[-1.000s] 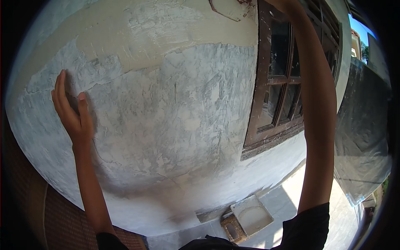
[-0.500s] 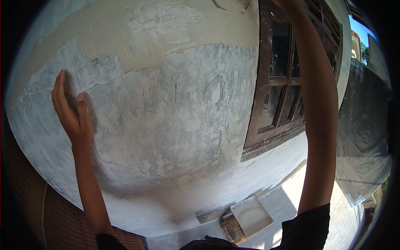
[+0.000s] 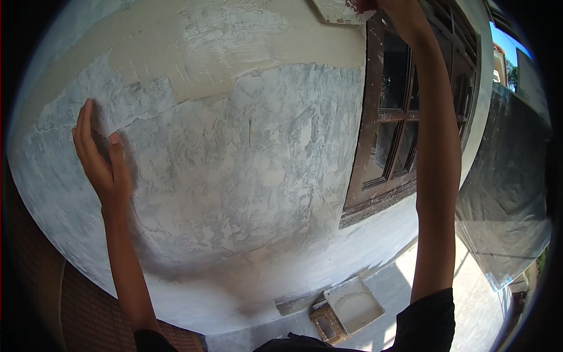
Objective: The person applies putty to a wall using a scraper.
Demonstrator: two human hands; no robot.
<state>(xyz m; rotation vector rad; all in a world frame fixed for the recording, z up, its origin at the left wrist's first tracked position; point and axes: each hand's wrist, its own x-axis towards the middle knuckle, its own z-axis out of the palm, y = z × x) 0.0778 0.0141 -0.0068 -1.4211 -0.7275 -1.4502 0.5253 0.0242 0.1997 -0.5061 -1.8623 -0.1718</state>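
My left hand (image 3: 104, 161) rests against the rough grey-and-white wall (image 3: 234, 152) at the left, its thumb apart from the fingers and nothing in it. At the top edge, beside the brown window frame (image 3: 365, 158), my right hand (image 3: 404, 19) is partly cut off by the view. It grips a flat plastering tool (image 3: 335, 12) with a pale, smeared blade and a dark red part. The blade lies over the cream upper band of the wall; most of my right fingers are out of view.
Below, a square whitish tray (image 3: 353, 305) stands by a brown woven basket (image 3: 328, 322) on the grey floor (image 3: 252, 335). Dark plastic sheeting (image 3: 507, 176) hangs at the right. Woven brown material (image 3: 99, 311) is at the lower left.
My right hand and forearm have shifted left and slightly down, bringing the flat tool into view at the top. My left hand stays in place.
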